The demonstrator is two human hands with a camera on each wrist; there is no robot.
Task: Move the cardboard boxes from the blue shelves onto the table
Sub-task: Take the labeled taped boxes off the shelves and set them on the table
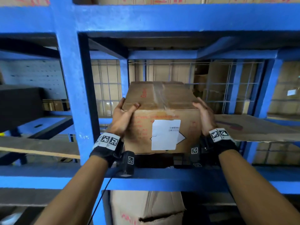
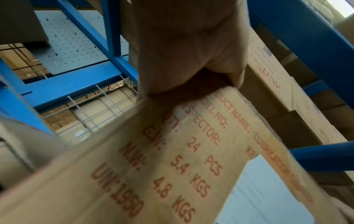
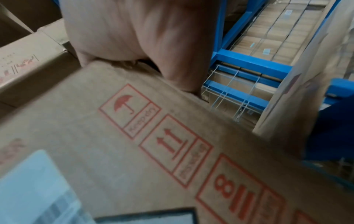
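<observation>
A brown cardboard box [image 1: 162,109] with red print and a white label [image 1: 164,134] stands at the front of a blue shelf bay, tilted a little toward me. My left hand [image 1: 125,114] grips its upper left corner, thumb over the top edge. My right hand [image 1: 203,114] grips the upper right corner from the side. In the left wrist view the left hand [image 2: 182,45] wraps over the box [image 2: 172,166] edge. Seen from the right wrist, the right hand [image 3: 134,30] clasps the box [image 3: 134,144] corner. Whether the box's bottom rests on the shelf is hidden.
A thick blue upright [image 1: 71,95] stands just left of the box, and the blue front beam [image 1: 162,177] crosses below it. A loose cardboard sheet [image 1: 251,129] lies on the shelf to the right. Wire mesh [image 1: 219,88] closes the back. Another box [image 1: 146,207] sits one level down.
</observation>
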